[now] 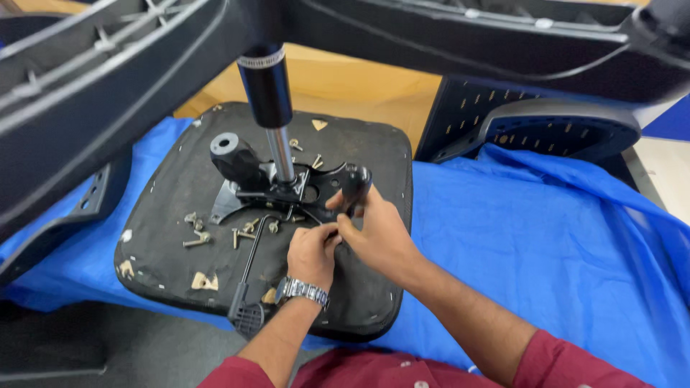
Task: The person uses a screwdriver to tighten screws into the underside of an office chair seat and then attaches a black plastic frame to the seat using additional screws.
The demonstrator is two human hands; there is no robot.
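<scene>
The left hand [310, 248] pinches something small at its fingertips, too small to identify. The right hand [375, 228] has its grip closed around the black metal tilt mechanism plate [287, 192] on the upturned black fabric seat pad [172, 215]. Loose silver screws and bolts [215, 233] still lie on the pad, so fastening looks unfinished. The chrome gas cylinder [277, 126] stands seated in the plate.

Both hands [345, 241] at chair mechanism [287, 190] on upturned seat [172, 215]
</scene>
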